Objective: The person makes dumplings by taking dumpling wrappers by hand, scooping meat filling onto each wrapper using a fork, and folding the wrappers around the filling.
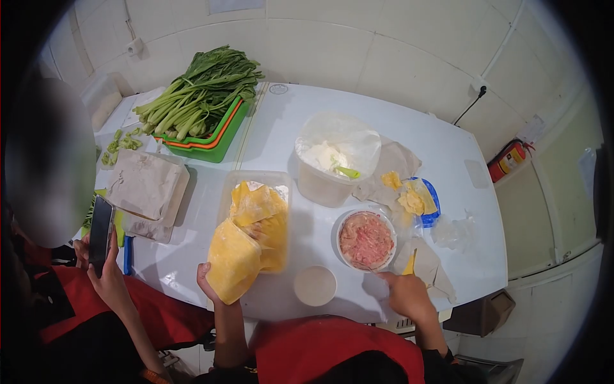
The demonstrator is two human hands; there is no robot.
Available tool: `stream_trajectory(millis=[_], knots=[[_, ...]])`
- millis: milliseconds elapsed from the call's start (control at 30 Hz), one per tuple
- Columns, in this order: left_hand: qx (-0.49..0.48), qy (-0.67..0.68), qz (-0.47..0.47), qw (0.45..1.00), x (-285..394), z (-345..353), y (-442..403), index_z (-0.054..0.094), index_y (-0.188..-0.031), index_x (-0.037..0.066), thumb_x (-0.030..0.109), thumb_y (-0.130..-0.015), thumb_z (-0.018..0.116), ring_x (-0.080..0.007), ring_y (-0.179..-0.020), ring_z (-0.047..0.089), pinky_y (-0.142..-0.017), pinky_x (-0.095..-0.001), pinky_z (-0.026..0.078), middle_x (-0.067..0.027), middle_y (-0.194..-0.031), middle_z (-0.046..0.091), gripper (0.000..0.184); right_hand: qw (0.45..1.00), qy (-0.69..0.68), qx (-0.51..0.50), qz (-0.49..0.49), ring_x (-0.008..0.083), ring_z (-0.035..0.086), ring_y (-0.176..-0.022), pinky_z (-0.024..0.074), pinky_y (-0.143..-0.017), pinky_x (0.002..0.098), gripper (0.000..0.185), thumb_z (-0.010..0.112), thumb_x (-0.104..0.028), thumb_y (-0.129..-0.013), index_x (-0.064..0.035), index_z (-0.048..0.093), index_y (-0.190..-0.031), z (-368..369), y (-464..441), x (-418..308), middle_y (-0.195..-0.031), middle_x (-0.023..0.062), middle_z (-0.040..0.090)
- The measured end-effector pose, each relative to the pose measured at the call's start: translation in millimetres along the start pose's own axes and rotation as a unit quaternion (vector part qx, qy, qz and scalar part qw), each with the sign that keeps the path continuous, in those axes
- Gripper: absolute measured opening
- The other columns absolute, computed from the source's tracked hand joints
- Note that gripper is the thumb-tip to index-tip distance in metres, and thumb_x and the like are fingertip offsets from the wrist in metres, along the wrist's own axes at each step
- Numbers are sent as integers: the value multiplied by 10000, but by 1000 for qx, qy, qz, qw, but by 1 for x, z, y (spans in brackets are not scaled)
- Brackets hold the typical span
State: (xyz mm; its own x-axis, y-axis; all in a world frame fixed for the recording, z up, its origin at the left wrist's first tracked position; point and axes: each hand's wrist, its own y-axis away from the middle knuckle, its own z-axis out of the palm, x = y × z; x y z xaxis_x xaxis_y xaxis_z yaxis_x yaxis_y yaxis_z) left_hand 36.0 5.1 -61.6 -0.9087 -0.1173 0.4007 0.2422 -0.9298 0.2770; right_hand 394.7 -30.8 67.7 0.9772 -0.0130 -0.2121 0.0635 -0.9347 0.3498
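My left hand (206, 283) is closed on the lower left edge of a yellow dough sheet (234, 262), held tilted over the near side of a clear plastic tub (228, 182). More floured yellow dough sheets (257, 205) lie in that tub. By the near rim of a round bowl of pink minced meat (366, 240) is my right hand (410, 297), its index finger pointing toward the bowl. A slim yellow utensil (410, 263) sticks up from its curled fingers; the working end is hidden. A round pale disc (315, 285) lies on the table between my hands.
A tub of white flour (325, 182) with a green-handled scoop stands behind the bowl. Dough scraps (414, 197) lie on a blue lid at right. Leafy greens (211, 89) fill stacked baskets (220, 152). At left, a co-worker's hands hold a phone (101, 233) near a paper-covered tub (146, 182).
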Motion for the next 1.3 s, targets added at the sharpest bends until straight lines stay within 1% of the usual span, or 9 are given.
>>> stream_trajectory(millis=[100, 300, 500, 667, 800, 933, 1067, 1233, 1300], knots=[[15, 5, -9, 1000, -2, 5, 0, 528, -1047, -60, 280, -718, 475, -324, -791, 599, -733, -387, 496, -201, -948, 602, 477, 993, -107, 34, -25, 369, 592, -737, 467, -667, 424, 326, 495, -34, -779, -143, 635, -1053, -7, -2, 23, -842, 177, 630], [1, 13, -20, 1000, -3, 2, -1, 527, -1058, -59, 278, -717, 477, -326, -798, 600, -738, -392, 495, -201, -950, 602, 482, 997, 30, 46, 51, 349, 610, -701, 482, -642, 427, 385, 523, -33, -702, -144, 635, -1052, -3, -6, -5, -774, 184, 631], [-10, 7, -20, 1000, -3, 6, 1, 526, -1063, -59, 286, -721, 467, -323, -815, 599, -753, -396, 491, -201, -958, 603, 490, 999, 42, -4, -22, 334, 618, -705, 475, -617, 435, 387, 515, -58, -712, -112, 607, -1084, -1, -6, -1, -743, 180, 627], [-48, 5, -67, 997, -11, 22, 6, 510, -1107, -71, 278, -724, 458, -325, -878, 593, -798, -403, 480, -205, -1001, 597, 521, 959, -278, -20, -54, 172, 561, -590, 438, -555, 296, 412, 492, -22, -765, -75, 567, -1166, 0, -15, 44, -670, 95, 591], [-116, 30, -127, 985, -25, 41, 16, 445, -1187, -78, 234, -720, 445, -361, -942, 580, -863, -446, 462, -236, -1092, 556, 561, 797, -594, -112, -13, 63, 431, -548, 353, -514, 199, 348, 477, -31, -835, -30, 554, -1175, -7, -13, 56, -627, -1, 491], [-167, 15, -193, 967, -37, 62, 26, 293, -1315, -54, 204, -681, 466, -361, -1107, 474, -961, -448, 380, -227, -1252, 432, 706, 751, -632, -163, -101, 57, 412, -542, 328, -523, 200, 311, 467, -56, -873, -17, 555, -1168, -8, -11, 37, -612, -21, 462], [-301, 90, -245, 917, -42, 108, 44, 210, -1365, -34, 209, -636, 475, -336, -1230, 357, -1037, -435, 280, -218, -1331, 339, 813, 779, -588, -163, -147, 62, 401, -546, 329, -530, 201, 305, 464, -51, -875, -16, 562, -1161, -22, -16, -7, -610, -25, 453], [-282, -19, -264, 922, -25, 119, 59, 199, -1375, -19, 233, -589, 486, -334, -1223, 351, -1035, -420, 272, -214, -1323, 337, 874, 833, -526, -50, -164, 72, 431, -558, 348, -534, 218, 280, 502, -27, -841, -20, 607, -1100, -21, -23, -22, -602, -4, 487], [-258, -43, -280, 924, -21, 115, 62, 214, -1361, -35, 233, -584, 482, -346, -1181, 396, -1001, -421, 320, -223, -1297, 365, 865, 859, -437, 58, -261, 92, 461, -552, 361, -528, 237, 263, 530, -13, -806, -42, 643, -1042, -23, -25, -26, -607, 25, 528]])
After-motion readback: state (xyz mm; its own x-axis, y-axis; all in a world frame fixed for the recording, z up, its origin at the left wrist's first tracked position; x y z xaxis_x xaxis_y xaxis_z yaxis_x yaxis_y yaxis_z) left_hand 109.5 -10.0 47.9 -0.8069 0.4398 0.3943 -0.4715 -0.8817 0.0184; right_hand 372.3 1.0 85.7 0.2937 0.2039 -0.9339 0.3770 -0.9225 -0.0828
